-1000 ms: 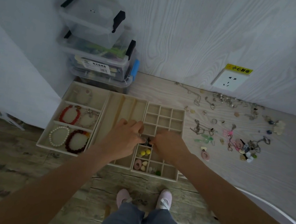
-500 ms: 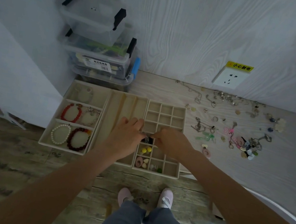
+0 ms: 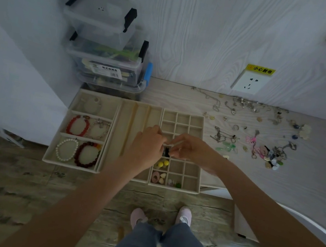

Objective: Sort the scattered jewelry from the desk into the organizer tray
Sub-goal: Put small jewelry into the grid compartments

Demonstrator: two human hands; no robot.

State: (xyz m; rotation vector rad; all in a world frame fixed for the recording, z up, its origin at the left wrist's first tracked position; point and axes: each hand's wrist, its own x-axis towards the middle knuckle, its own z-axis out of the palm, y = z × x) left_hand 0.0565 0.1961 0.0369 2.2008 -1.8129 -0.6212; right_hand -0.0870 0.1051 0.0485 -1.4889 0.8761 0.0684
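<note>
A beige organizer tray [image 3: 133, 116] lies on the desk's left part, with bracelets [image 3: 78, 125] in its left compartments and small pieces [image 3: 162, 163] in the grid section's near cells. Over the grid's middle, my left hand [image 3: 147, 147] and my right hand [image 3: 191, 149] meet, fingertips together, both pinching a small dark jewelry piece [image 3: 166, 151] with a pale thin part between them. Scattered jewelry [image 3: 264, 152] lies on the desk to the right: chains, rings, pink and green pieces.
Stacked clear storage boxes [image 3: 108, 59] stand behind the tray against the wall. A wall socket [image 3: 249, 83] sits above the scattered pieces. The tray's near edge overhangs the desk edge above the floor and my feet [image 3: 161, 217].
Both hands stayed over the grid's middle, fingertips working on the small dark piece; they shifted very slightly. The view drifted a little.
</note>
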